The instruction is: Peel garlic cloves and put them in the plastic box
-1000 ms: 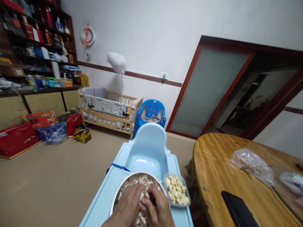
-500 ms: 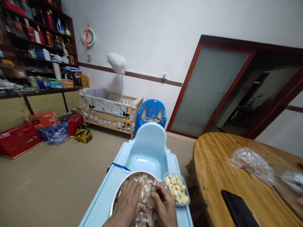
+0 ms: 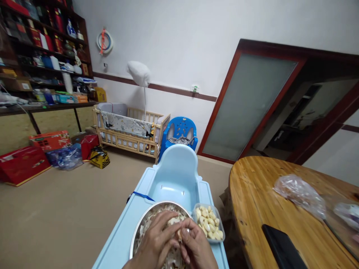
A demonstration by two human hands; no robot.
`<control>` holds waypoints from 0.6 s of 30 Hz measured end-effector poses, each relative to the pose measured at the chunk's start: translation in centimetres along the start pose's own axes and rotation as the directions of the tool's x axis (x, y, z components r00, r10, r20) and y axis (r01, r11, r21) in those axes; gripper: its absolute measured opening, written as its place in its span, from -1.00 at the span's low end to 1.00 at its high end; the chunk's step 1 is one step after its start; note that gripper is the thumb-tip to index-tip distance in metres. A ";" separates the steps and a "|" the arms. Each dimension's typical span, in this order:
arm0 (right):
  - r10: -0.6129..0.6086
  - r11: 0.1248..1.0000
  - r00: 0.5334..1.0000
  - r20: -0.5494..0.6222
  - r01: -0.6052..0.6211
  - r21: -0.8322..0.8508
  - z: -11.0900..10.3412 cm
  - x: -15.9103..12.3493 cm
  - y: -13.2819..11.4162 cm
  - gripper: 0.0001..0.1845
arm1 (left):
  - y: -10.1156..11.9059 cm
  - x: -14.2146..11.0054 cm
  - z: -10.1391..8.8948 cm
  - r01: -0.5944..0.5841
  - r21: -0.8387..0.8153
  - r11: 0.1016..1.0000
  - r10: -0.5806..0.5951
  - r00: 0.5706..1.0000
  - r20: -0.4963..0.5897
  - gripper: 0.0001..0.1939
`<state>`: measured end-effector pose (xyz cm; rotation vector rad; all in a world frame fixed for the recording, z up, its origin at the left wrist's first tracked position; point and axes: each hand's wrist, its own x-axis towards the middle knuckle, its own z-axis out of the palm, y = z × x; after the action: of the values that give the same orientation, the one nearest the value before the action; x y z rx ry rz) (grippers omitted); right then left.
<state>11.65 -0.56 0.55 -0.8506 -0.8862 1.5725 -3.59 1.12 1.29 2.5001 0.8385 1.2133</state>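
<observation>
My left hand [image 3: 158,237] and my right hand [image 3: 195,241] meet over a round metal bowl [image 3: 132,239] filled with papery garlic skins [image 3: 144,224]. Between the fingertips of both hands is a small garlic clove [image 3: 180,234] with brownish skin, pinched and partly hidden by the fingers. Just right of the bowl, close to my right hand, sits a clear plastic container [image 3: 222,237] of peeled garlic cloves [image 3: 209,223]. Bowl and container both rest on the light blue tray of a plastic child's chair [image 3: 179,164].
On the right stands a wooden table [image 3: 252,194] with a black phone-like object [image 3: 283,246] and a clear plastic bag [image 3: 300,194]. Farther back are a blue chair [image 3: 181,129], a wooden crib [image 3: 129,144] and a sliding door [image 3: 249,104]. Bags [image 3: 24,164] lie at left below shelves.
My hands have risen out of the loose skins and come together. A garlic clove now shows between the fingertips.
</observation>
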 end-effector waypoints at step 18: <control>-0.542 0.510 0.824 0.166 0.480 -0.714 0.7 -1.7 -1.6 -0.87 | 0.3 0.3 -0.1 0.164 -0.314 0.935 -0.190 0.980 -0.054 -0.84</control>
<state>12.05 -2.07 2.38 -1.0539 -1.5973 0.6012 -3.41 1.06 1.69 2.0921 0.8034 1.2826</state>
